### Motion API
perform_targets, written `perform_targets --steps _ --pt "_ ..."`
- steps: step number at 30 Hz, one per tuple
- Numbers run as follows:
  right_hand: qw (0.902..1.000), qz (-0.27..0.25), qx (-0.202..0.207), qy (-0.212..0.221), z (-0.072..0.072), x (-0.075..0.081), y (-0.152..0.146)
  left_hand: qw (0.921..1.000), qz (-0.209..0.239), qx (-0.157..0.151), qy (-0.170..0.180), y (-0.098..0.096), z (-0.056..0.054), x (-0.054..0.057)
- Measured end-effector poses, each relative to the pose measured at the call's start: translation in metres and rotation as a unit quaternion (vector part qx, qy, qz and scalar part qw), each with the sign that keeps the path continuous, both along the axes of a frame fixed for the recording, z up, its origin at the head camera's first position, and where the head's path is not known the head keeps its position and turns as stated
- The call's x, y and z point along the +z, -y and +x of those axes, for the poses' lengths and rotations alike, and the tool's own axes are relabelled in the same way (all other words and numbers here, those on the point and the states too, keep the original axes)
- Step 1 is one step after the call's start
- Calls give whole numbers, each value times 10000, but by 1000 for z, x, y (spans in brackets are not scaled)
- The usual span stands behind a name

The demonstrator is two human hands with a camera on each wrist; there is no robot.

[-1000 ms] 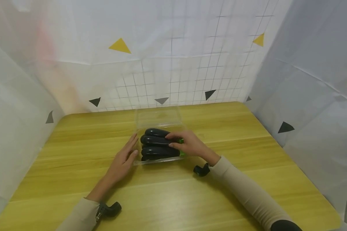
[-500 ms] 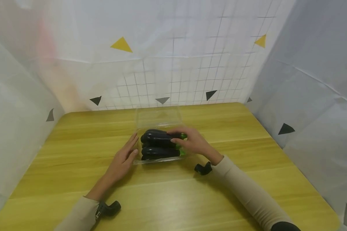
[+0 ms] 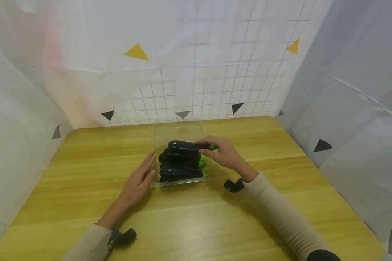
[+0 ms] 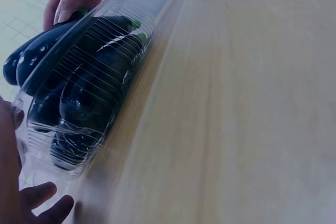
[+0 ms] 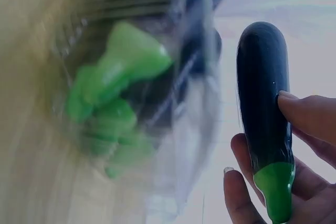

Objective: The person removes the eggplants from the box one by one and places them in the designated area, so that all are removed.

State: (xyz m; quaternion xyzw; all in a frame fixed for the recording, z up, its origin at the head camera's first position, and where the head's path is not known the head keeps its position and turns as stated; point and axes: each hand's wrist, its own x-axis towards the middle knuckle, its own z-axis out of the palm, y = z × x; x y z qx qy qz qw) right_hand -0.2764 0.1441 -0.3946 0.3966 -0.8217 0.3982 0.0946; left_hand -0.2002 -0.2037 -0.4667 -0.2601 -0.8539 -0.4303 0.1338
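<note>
My right hand (image 3: 228,155) grips a dark purple eggplant (image 3: 183,145) near its green stem end, thumb on the near side. In the right wrist view this eggplant (image 5: 263,98) is raised above the rim of a clear plastic clamshell box (image 3: 176,183). Several more eggplants (image 3: 179,172) lie side by side in the box, green caps (image 5: 134,56) to the right. My left hand (image 3: 137,184) rests along the box's left end with its fingers extended; in the left wrist view its fingers (image 4: 39,195) are beside the ribbed wall.
The box's clear lid (image 3: 178,131) is folded back toward the rear wall. A wooden table (image 3: 196,224) carries everything, with white sheets (image 3: 94,87) marked by triangles around it. Dark wrist devices (image 3: 125,237) stick out from both cuffs.
My right hand has taken hold of one eggplant and lifted it up and to the right from among the others. The left hand has stayed at the box's left end.
</note>
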Motion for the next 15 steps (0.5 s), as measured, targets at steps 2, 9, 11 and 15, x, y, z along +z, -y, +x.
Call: perform_targets --steps 2,9,11,15 --pt "10000 -14 -93 -13 -2 2 -5 10000 -1 1 -7 -1 0 -1" --pt "9992 -45 -383 -136 -9 8 -21 10000 1 -1 -17 -2 0 -1" --pt "9989 -52 -447 -148 -11 10 -24 10000 22 -14 -30 -2 1 0" --pt "9983 -55 -562 -110 -16 11 -29 10000 45 -23 -80 -2 2 0"
